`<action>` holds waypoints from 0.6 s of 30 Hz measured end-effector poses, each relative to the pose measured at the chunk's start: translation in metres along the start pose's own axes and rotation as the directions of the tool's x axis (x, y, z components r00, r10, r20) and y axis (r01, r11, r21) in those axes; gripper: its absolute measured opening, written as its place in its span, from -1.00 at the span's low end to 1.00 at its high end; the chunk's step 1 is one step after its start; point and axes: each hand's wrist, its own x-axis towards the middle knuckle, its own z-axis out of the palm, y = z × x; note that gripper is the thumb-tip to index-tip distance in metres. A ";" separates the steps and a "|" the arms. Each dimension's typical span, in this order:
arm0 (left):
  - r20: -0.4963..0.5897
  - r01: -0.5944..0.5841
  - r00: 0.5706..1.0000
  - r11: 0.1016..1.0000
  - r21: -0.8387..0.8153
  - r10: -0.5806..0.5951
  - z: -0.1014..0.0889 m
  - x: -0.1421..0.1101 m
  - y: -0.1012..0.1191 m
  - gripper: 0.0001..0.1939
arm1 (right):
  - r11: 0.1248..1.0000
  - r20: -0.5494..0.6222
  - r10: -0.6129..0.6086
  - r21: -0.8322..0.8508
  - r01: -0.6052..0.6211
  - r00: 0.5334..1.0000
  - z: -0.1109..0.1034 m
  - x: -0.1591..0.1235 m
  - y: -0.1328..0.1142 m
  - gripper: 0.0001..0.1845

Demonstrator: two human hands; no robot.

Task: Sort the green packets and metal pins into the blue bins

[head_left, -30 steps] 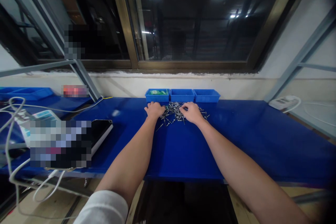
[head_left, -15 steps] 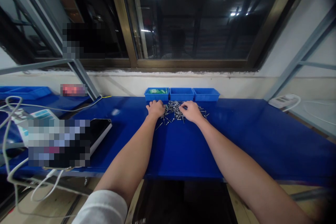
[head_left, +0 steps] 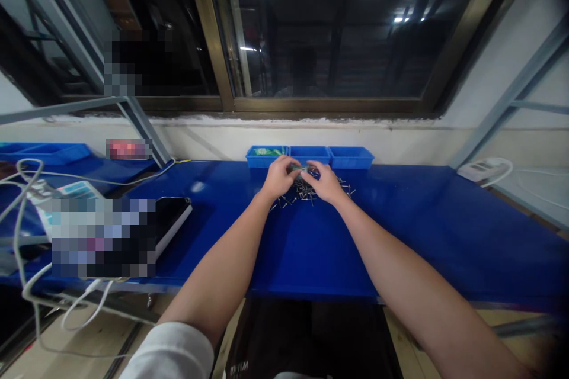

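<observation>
A loose pile of thin silver pop rivets (head_left: 304, 192) lies on the blue tabletop (head_left: 311, 249). Over the left part of the pile is my left hand (head_left: 280, 178), its thumb and fingers curled inward. My right hand (head_left: 326, 182) faces it from the other side, thumb and fingers bent in a pinch. Between the fingertips of both hands is a small pale greenish thing (head_left: 302, 170), too small and blurred to name. Behind the hands stands a blue bin (head_left: 255, 161) with green-and-white packets (head_left: 265, 151) in it.
Two more blue bins (head_left: 309, 154) (head_left: 351, 157) continue the row against the wall. A dark, white-sided device (head_left: 173, 222), partly pixelated, lies at the left with white cables (head_left: 35, 302). A white power strip (head_left: 480, 170) is at the far right, near a grey metal frame (head_left: 511, 89).
My left hand has moved right and lifted off the table beside the pile. Both hands now meet above the rivets, with the greenish thing between them. The view has shifted slightly.
</observation>
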 end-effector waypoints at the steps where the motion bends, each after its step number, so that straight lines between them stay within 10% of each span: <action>1: 0.011 0.006 1.000 0.999 -0.045 -0.006 0.002 -0.001 0.001 -0.88 | 0.998 0.019 0.012 0.065 -0.013 1.000 0.000 0.000 0.000 -0.58; 9: 0.127 0.208 0.978 0.851 -0.481 -0.167 0.015 -0.002 -0.009 -0.43 | 0.971 -0.052 0.099 0.225 -0.085 0.994 -0.001 0.004 0.001 -0.85; 18: 0.151 0.246 0.968 0.876 -0.415 -0.200 0.012 0.000 -0.009 -0.74 | 0.922 -0.116 0.130 0.380 -0.077 0.985 0.003 0.006 0.015 -0.88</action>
